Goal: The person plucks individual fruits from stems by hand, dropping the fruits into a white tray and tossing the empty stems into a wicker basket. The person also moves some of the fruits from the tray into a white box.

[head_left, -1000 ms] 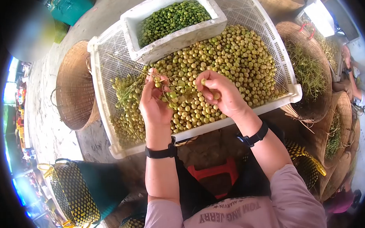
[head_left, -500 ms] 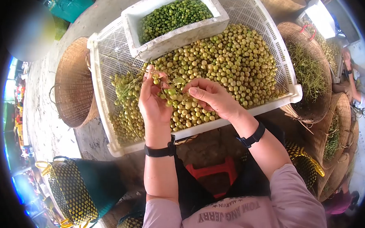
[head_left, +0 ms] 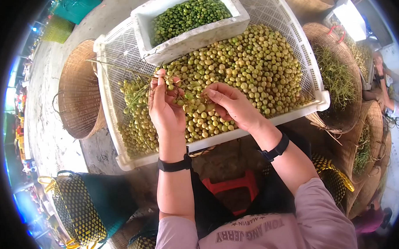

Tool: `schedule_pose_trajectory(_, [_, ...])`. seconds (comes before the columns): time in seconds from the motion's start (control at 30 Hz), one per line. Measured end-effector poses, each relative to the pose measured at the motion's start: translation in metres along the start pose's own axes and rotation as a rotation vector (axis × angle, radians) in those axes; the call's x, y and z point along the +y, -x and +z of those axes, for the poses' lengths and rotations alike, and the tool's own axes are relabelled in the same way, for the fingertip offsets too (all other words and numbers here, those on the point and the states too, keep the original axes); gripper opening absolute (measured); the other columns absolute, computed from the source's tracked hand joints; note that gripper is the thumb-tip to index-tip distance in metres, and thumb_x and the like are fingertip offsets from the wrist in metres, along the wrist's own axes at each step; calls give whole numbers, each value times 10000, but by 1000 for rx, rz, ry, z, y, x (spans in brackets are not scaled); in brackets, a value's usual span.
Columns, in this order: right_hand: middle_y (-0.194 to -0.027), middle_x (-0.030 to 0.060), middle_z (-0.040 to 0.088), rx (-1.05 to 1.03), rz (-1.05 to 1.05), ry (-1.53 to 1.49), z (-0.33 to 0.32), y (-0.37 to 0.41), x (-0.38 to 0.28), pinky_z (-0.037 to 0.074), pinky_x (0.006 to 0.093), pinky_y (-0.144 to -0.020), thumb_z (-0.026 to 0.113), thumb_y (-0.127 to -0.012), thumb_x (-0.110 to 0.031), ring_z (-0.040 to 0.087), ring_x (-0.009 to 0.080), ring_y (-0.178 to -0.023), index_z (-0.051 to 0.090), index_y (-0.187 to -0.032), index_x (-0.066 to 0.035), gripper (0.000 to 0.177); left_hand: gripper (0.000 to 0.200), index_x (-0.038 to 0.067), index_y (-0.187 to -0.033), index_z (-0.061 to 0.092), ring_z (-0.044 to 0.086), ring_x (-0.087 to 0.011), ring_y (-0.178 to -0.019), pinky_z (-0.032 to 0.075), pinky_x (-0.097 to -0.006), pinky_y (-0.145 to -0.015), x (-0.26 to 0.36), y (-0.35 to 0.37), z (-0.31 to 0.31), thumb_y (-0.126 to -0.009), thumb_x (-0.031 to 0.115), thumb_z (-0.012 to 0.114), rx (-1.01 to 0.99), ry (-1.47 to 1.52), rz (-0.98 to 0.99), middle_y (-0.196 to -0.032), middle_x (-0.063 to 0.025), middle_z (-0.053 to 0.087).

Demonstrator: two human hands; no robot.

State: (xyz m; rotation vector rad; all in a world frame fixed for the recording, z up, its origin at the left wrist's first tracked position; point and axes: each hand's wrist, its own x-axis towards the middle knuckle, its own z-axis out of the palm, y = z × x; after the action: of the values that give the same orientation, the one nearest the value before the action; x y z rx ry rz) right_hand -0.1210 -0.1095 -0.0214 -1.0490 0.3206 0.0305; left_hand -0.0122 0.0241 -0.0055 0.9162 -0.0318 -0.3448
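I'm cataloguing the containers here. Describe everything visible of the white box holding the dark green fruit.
The white box looks like thick foam. It is rectangular and open-topped, and its walls are chipped and smudged. It is nearly full of small dark green fruit. It sits askew at the far end of the white mesh crate, its near wall against the yellow-green fruit pile.

Foam box ahead, open fruit rightward

I see box in crate at upper centre, fruit filling the rest; basket left of the crate, another basket right, bag lower left.
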Motion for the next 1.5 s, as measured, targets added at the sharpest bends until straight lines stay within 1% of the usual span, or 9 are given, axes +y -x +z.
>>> schedule_pose_trajectory(0.3, [-660, -92, 384, 56, 68, -175, 1, 0, 1, 225, 172, -407, 557, -971, -288, 333, -7, -500, 539, -944, -137, 154, 233, 41, -1143, 578, 602, -101, -883, 478, -245, -649, 0, 3, 8, -990, 173, 462, -21, -92, 94, -992, -22, 587])
schedule_pose_trajectory(0.5, [-737, -69, 544, 179, -1, -361, -5, -2, -1, 291, 169, -439, 582, -957, -263, 418, 16, -561, 590, -960, -131, 133, 256, 34, -1192, 567, 590, -123, -899, 490, -268, -721, -5, 5, 11, -967, 120, 479, -13, -65, 37, -1070, -43, 600])
schedule_pose_trajectory(0.83, [-800, -34, 527, 183, -31, -663, -18, -4, -2, 348, 198, -525, 607, -944, -235, 447, 74, -680, 596, -993, -118, 128, 252, 51, -1196, 558, 570, -88, -744, 500, -219, -651, -13, 6, 8, -985, 142, 454, 87, 67, 42, -947, -78, 629])
schedule_pose_trajectory(0.97, [-794, -32, 514, 241, -137, -465, -24, -7, -6, 372, 211, -533, 595, -952, -240, 458, 76, -675, 556, -1020, -105, 157, 264, 64, -1205, 558, 556, -97, -724, 478, -220, -612, -10, 0, 3, -982, 153, 449, 91, 52, 78, -945, -73, 628])
schedule_pose_trajectory(1.1, [-880, -8, 561, 371, -387, 186, -38, -15, -7, 456, 269, -627, 574, -962, -248, 546, 99, -796, 566, -1056, -74, 198, 258, 73, -1198, 570, 554, -105, -719, 475, -225, -592, -6, 1, 3, -976, 151, 464, 76, 96, 21, -939, -73, 628])
schedule_pose_trajectory(1.17, [-960, 25, 587, 603, -928, 1273, -44, -19, -9, 462, 286, -681, 587, -948, -252, 555, 122, -856, 601, -1043, -69, 206, 249, 87, -1185, 585, 551, -110, -715, 467, -227, -573, -6, 1, 6, -974, 159, 473, 139, 147, -27, -932, -71, 627])
schedule_pose_trajectory(1.2, [-1007, 48, 593, 644, -916, 1311, -39, -16, -10, 456, 284, -712, 609, -929, -256, 550, 145, -879, 625, -1019, -66, 211, 245, 97, -1174, 597, 550, -111, -711, 468, -231, -581, -6, 1, 3, -977, 177, 475, 131, 127, -41, -930, -67, 627])
schedule_pose_trajectory(1.33, [-985, -2, 594, 225, -337, 468, -13, 1, -15, 439, 235, -702, 640, -920, -278, 530, 80, -839, 598, -1070, -73, 258, 271, 94, -1213, 576, 549, -115, -721, 471, -237, -624, -7, 0, 0, -977, 181, 475, 126, 158, -78, -935, -57, 624])
schedule_pose_trajectory(1.5, [-920, -9, 586, 88, -213, 165, 5, 1, -1, 432, 193, -665, 676, -901, -259, 526, 48, -798, 528, -1145, -36, 363, 298, 83, -1249, 547, 565, -122, -747, 470, -241, -643, -7, 3, 2, -975, 168, 467, 133, 179, -120, -955, -58, 627])
